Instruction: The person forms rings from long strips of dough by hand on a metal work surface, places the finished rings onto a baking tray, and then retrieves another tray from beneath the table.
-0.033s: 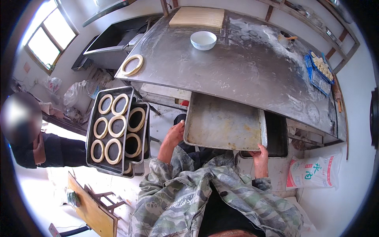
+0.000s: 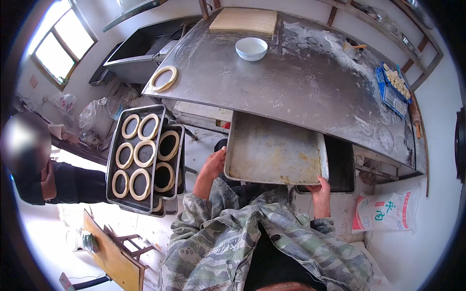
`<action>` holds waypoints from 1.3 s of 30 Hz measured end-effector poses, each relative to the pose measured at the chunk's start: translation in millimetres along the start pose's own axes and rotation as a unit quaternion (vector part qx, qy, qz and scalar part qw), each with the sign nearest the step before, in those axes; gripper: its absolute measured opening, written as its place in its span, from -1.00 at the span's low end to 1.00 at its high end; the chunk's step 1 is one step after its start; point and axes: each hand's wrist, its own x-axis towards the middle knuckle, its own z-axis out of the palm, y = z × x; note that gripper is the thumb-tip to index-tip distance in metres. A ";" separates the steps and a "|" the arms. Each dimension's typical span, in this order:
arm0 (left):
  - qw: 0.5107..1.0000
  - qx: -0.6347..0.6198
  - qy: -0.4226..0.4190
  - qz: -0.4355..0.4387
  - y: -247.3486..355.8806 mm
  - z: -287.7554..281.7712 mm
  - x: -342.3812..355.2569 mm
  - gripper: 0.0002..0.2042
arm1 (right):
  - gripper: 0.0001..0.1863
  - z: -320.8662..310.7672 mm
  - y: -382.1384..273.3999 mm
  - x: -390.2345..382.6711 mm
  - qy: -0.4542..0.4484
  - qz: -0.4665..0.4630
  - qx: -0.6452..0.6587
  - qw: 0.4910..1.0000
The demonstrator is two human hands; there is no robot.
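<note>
Both my hands grip a shallow, stained metal baking tray [image 2: 274,150] at the near edge of the worktable. My left hand [image 2: 212,166] is closed on its left side. My right hand [image 2: 320,190] pinches its near right corner, thumb over the rim. The tray's far side passes under the tabletop edge and is hidden there. Nothing lies on the visible part of the tray. A dark tray [image 2: 338,165] shows beneath it to the right. On my left, another person's dark sleeve [image 2: 80,183] reaches a black tray [image 2: 112,160] bearing several dough rings [image 2: 144,153].
On the metal worktable [image 2: 291,87] are a white bowl [image 2: 251,49], a dough slab [image 2: 243,21], a single dough ring [image 2: 164,78], and blue packaging with dough pieces [image 2: 397,82]. A white sack [image 2: 386,211] lies right. A wooden stool [image 2: 116,254] stands lower left.
</note>
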 end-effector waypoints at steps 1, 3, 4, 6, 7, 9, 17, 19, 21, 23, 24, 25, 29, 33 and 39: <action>1.000 0.006 -0.003 0.011 5.9 5.0 -3.0 -0.50 | -0.57 4.3 -1.8 -4.1 -0.011 0.001 -0.002 1.000; 1.000 -0.016 0.009 0.005 15.5 5.9 -13.7 -0.54 | -0.55 11.5 -3.2 -9.1 -0.030 0.018 -0.013 0.999; 1.000 -0.013 0.018 0.013 20.2 3.1 -18.4 -0.54 | -0.53 14.2 -3.3 -9.7 -0.037 0.034 -0.021 0.999; 0.998 0.002 0.054 0.009 31.2 -5.9 -27.9 -0.57 | -0.51 24.5 -4.4 -12.6 -0.056 0.054 -0.034 0.996; 0.998 0.001 0.059 0.016 35.5 -11.8 -34.8 -0.57 | -0.51 31.7 -4.9 -15.9 -0.068 0.059 -0.040 0.995; 0.997 -0.002 0.069 0.031 42.9 -23.4 -49.8 -0.58 | -0.50 42.9 -6.4 -21.1 -0.087 0.071 -0.051 0.992; 0.981 -0.001 0.171 0.086 51.2 -25.1 -139.3 -0.73 | -0.48 73.1 -12.0 -36.8 -0.130 0.124 -0.088 0.980; 0.974 0.017 0.200 0.108 52.0 -20.2 -158.8 -0.76 | -0.48 77.4 -13.1 -37.7 -0.141 0.140 -0.092 0.976; 0.967 0.024 0.216 0.136 48.9 -19.8 -181.7 -0.76 | -0.49 83.4 -12.3 -37.9 -0.153 0.155 -0.098 0.971; 0.959 0.022 0.237 0.154 48.7 -11.6 -198.4 -0.77 | -0.49 86.3 -8.8 -37.4 -0.163 0.162 -0.093 0.969; 0.955 0.034 0.245 0.161 49.3 -12.3 -205.5 -0.77 | -0.49 88.5 -8.2 -38.4 -0.174 0.163 -0.099 0.966; 0.952 0.046 0.253 0.168 50.3 -12.0 -211.8 -0.77 | -0.49 90.8 -8.0 -39.0 -0.184 0.164 -0.105 0.963; 0.938 0.038 0.287 0.190 47.3 -6.0 -241.9 -0.77 | -0.48 106.7 -4.3 -40.1 -0.207 0.190 -0.104 0.954; 0.924 0.051 0.321 0.203 48.2 -5.8 -271.6 -0.74 | -0.49 117.4 7.4 -30.3 -0.234 0.208 -0.118 0.942; 0.899 0.021 0.361 0.248 53.2 -2.7 -308.0 -0.71 | -0.46 158.7 22.4 -30.0 -0.302 0.223 -0.119 0.919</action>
